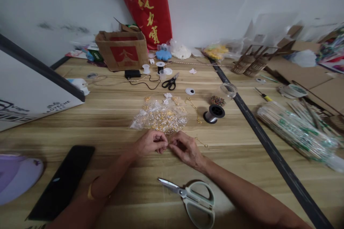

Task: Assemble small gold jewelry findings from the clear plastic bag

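My left hand [152, 142] and my right hand [186, 149] meet near the middle of the table, fingertips pinched close together. Whatever lies between them is too small to make out. Just beyond the hands spreads a pile of small gold and silver jewelry findings [166, 118], partly in clear plastic bags [139, 118]. A short gold chain [202, 143] lies right of my right hand, and a longer gold chain [194, 107] farther back. Scissors with pale handles [199, 196] rest in front of my right forearm, blades toward the left.
A spool of wire [213, 113] and a heap of beads [217, 101] stand at the right. Black scissors [170, 82] lie behind the pile. A dark phone [63, 182] is at the left, bagged sticks [295, 128] at the right. A paper bag [122, 50] stands at the back.
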The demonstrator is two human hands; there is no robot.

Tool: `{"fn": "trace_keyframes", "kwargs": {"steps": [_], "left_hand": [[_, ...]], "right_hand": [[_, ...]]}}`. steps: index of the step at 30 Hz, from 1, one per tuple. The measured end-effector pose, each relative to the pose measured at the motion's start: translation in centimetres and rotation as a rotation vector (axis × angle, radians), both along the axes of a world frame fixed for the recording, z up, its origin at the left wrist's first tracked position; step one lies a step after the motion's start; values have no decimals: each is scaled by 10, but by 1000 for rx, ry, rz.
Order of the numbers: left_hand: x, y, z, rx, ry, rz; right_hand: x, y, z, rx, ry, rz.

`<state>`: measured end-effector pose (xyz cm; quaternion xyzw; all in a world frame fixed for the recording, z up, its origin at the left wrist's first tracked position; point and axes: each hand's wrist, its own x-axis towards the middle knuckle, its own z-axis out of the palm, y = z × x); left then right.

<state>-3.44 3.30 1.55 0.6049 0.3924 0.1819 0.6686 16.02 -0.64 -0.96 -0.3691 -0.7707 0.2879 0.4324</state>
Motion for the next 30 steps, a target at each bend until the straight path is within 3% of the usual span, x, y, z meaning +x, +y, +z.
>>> {"fn": "trace_keyframes", "kwargs": {"steps": [6, 14, 19, 30], "left_hand": [[-3, 1, 3, 20, 58, -40], [-12, 2, 13, 85, 157, -236], [-11, 2, 14, 176, 247, -312], [-11, 2, 17, 124, 289, -378]], "right_hand": [[0, -3, 5, 167, -159, 6], [-3, -16, 15, 589, -511, 23], [-4, -21, 14, 623, -584, 44], [-6, -24, 11, 621, -595, 137]]}}
